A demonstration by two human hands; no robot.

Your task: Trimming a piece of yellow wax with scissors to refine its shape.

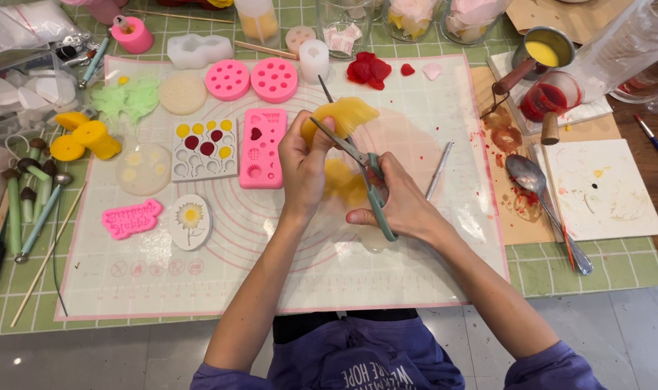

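left grip [303,155]: my fingers pinching the yellow wax piece [343,115], held above the mat [415,274].
right grip [397,206]: closed through the scissors [361,162] handles, blades at the wax.

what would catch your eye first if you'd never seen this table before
First, the two hands at the centre of the white mat: the left hand holds up a yellow wax piece while the right hand works green-handled scissors against it. Next, the bright pink moulds just left of the hands, two round ones above. At the upper right, red wax stains the brown board beside a cup of red liquid.
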